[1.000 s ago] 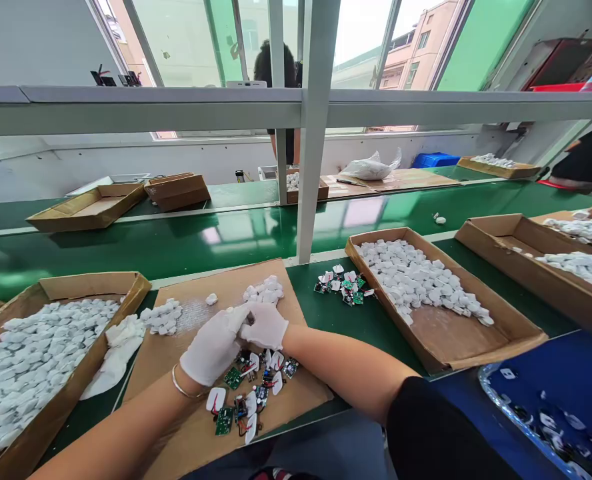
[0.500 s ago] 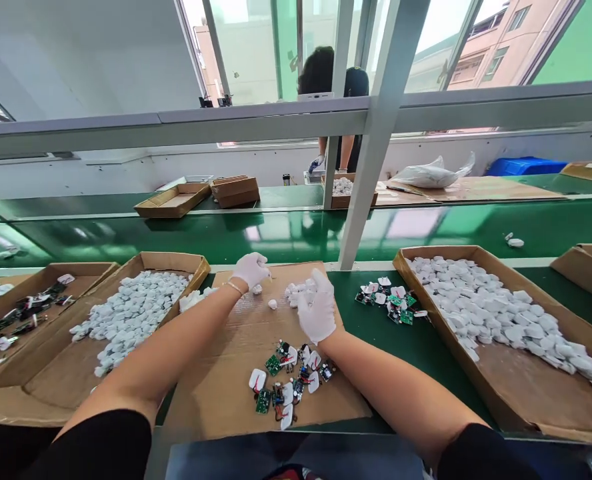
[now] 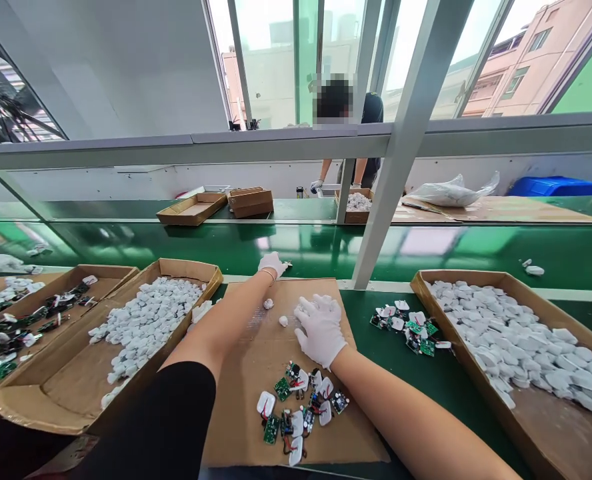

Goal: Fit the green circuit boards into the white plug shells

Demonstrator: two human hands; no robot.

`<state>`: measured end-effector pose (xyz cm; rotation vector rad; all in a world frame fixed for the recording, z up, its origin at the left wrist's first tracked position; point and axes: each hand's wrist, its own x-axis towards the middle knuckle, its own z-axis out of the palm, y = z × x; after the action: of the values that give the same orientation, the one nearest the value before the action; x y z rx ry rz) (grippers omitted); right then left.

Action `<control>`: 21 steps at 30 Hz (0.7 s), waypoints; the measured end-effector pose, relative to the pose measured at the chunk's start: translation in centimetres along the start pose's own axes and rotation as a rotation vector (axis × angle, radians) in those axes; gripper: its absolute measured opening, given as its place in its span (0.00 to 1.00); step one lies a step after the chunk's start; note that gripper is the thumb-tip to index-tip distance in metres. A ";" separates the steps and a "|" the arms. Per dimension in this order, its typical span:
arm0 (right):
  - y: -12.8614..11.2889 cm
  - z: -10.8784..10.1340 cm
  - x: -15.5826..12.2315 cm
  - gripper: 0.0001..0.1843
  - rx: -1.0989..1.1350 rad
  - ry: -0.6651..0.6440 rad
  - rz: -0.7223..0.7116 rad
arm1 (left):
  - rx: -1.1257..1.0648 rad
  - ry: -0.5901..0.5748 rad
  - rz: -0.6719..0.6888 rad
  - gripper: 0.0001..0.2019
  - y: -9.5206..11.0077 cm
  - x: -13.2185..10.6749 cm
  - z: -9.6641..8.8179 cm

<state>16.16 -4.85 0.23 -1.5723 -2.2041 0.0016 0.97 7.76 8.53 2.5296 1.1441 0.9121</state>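
Observation:
Both my hands wear white gloves. My left hand (image 3: 273, 263) reaches far forward to the edge of the green conveyor belt (image 3: 296, 243), fingers closed on a small dark-and-white part I cannot name. My right hand (image 3: 321, 328) lies fingers spread on a small heap of white plastic shells on the cardboard sheet (image 3: 256, 373). Two loose white shells (image 3: 269, 304) lie between my hands. A cluster of green circuit boards with white shells (image 3: 299, 407) sits on the near part of the sheet.
Cardboard tray of white shells (image 3: 141, 320) at left, another tray with assembled boards (image 3: 16, 320) further left. A big tray of shells (image 3: 516, 340) at right, a second board cluster (image 3: 409, 323) beside it. A grey frame post (image 3: 391, 187) rises ahead. A person works across the belt.
My left hand has stretched further forward, from the sheet's far edge to the belt's edge. My right hand has dropped onto the shell heap. The view has tilted up and shifted left.

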 end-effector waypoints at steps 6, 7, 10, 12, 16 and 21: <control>-0.2 -0.1 -0.1 0.19 -0.052 -0.020 -0.013 | 0.105 -0.133 -0.296 0.17 -1.8 -4.4 1.5; -0.2 0.0 -0.1 0.19 -0.054 -0.018 -0.021 | 0.110 -0.147 -0.330 0.17 -2.1 -5.6 1.8; -0.4 0.4 -0.1 0.18 -0.043 -0.001 -0.042 | 0.090 -0.137 -0.402 0.14 -2.9 -8.7 2.6; -0.7 0.5 0.1 0.18 -0.045 0.007 -0.045 | 0.045 -0.084 -0.432 0.08 -3.5 -10.1 3.0; -1.5 0.6 0.7 0.23 -0.128 -0.109 -0.137 | -0.112 0.076 -0.462 0.05 -4.7 -10.4 3.7; -2.4 1.0 1.3 0.31 -0.254 -0.289 -0.248 | -0.420 0.164 -0.443 0.12 -5.5 -9.6 5.0</control>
<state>13.32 -4.35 0.39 -1.4903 -2.7062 -0.1392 -4.07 4.69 -2.10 1.8030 1.3206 1.1075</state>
